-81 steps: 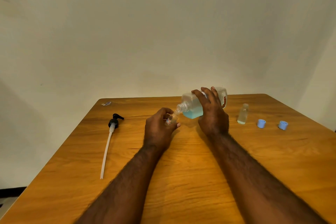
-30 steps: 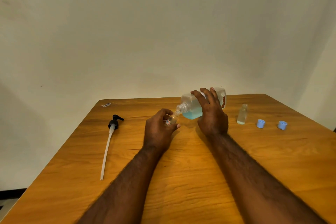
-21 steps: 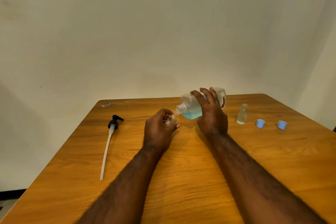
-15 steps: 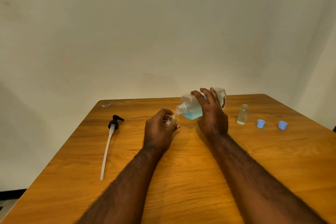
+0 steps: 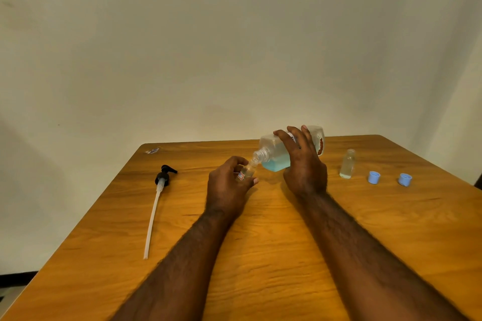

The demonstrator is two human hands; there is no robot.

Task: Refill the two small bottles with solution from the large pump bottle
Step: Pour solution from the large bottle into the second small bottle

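Blue solution lies pooled along the lower side of the large bottle, which is tipped nearly flat above the worktop with its open neck angled down at the mouth of a small bottle. The right hand grips the large bottle from the near side, fingers curled over its top. The left hand pinches the small bottle between thumb and fingers, slanted so that its mouth meets the neck. Whether liquid is running across is too fine to tell, and the hand hides how full the small bottle is. To the right, well apart from the pour, the second small bottle stands upright and uncapped, with what looks like only a little pale liquid at its base. Just beyond it two blue caps sit side by side on the wood, apart from each other. Far to the left lies the pump head, black, with its long white tube running toward the near edge. A small scrap rests at the far left corner. By my reading the task is in its first half: the pump is out, both caps are off, and the first refill is in hand. Left to do are the second bottle, both caps, and probably the pump's return.
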